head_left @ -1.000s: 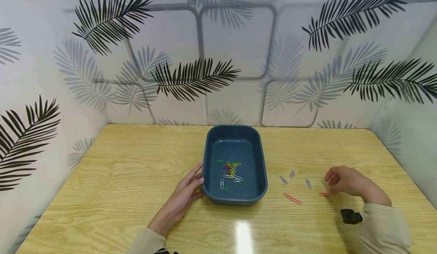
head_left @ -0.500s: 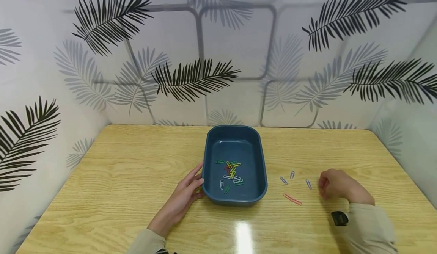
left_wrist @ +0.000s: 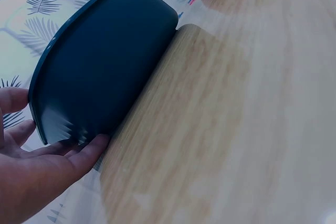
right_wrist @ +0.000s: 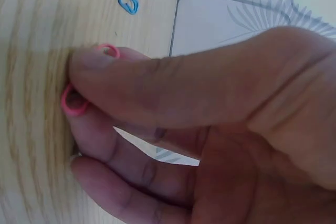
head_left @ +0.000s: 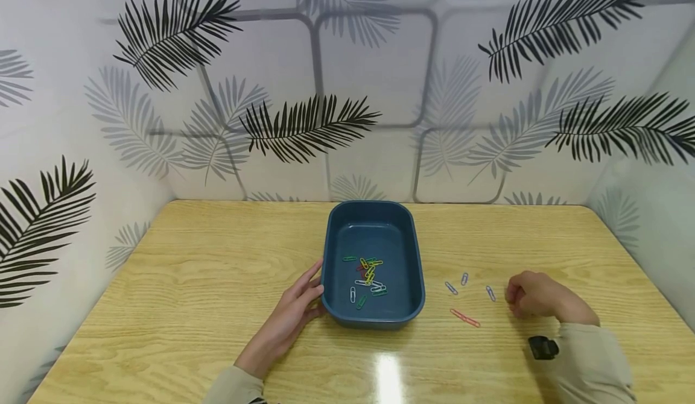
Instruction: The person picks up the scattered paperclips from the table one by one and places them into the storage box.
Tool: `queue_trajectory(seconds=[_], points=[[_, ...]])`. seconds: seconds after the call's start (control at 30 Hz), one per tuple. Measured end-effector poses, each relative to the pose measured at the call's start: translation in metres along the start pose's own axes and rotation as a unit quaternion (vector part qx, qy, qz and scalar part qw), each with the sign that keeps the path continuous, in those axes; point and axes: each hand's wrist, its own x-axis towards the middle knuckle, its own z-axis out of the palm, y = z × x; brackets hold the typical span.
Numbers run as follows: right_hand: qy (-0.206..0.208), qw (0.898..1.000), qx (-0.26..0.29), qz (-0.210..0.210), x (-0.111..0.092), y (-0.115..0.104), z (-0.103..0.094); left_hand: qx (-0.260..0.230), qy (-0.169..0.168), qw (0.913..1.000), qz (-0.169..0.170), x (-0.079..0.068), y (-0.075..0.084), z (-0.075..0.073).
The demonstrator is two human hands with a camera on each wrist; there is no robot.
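A dark blue plastic bin (head_left: 374, 324) holds several yellow, green, white and red paper clips. My left hand (head_left: 290, 315) rests against its left side near the front corner, fingers along the outer wall and one digit at the rim. In the right wrist view, my right hand (right_wrist: 210, 103) pinches a pinkish-red paper clip (right_wrist: 74, 109) between thumb and fingers, close to the tabletop. Loops of this clip show on either side of the thumb. In the head view my right hand (head_left: 543, 295) hides it.
Several blue paper clips (head_left: 491, 293) lie on the table (head_left: 228, 259) between the bin and my right hand. Red paper clips (head_left: 464, 318) lie end to end nearer the front. A leaf-patterned wall (head_left: 369, 163) stands directly behind the table's back edge.
My right hand has moved left and taken the red paper clip that lay on the table beside it, then stayed almost still. The left hand and the bin have not moved.
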Motion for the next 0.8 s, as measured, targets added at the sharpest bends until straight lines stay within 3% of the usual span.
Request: queue_trajectory(seconds=[0.27, 0.47, 0.8], points=[[-0.005, 0.999, 0.036, 0.001, -0.003, 0.001, -0.004, 0.002, 0.001, 1.0000, 0.000, 0.000, 0.000, 0.000], [0.033, 0.998, 0.041, -0.026, -0.002, -0.005, -0.006, 0.004, 0.001, 1.0000, 0.002, 0.000, 0.000, 0.000], [0.110, 0.992, 0.041, -0.054, 0.000, -0.037, -0.007, 0.001, 0.002, 1.0000, 0.000, 0.000, 0.000, 0.000]])
